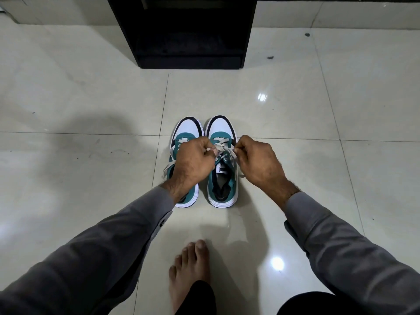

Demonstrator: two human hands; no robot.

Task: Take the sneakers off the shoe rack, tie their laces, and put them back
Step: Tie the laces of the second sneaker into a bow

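Two white, teal and black sneakers stand side by side on the tiled floor, toes pointing away from me. Over the right sneaker (221, 128) both hands pinch its grey laces (223, 147). My left hand (193, 160) grips one lace end and covers much of the left sneaker (187, 129). My right hand (258, 161) grips the other end, pulled out to the right. A loose lace of the left sneaker trails off its left side. The black shoe rack (188, 30) stands beyond the sneakers, its lower shelf dark and bare.
Glossy cream floor tiles (79, 110) spread all around the sneakers. A bare foot (188, 271) rests on the floor below them. The wall base runs along the top edge behind the rack.
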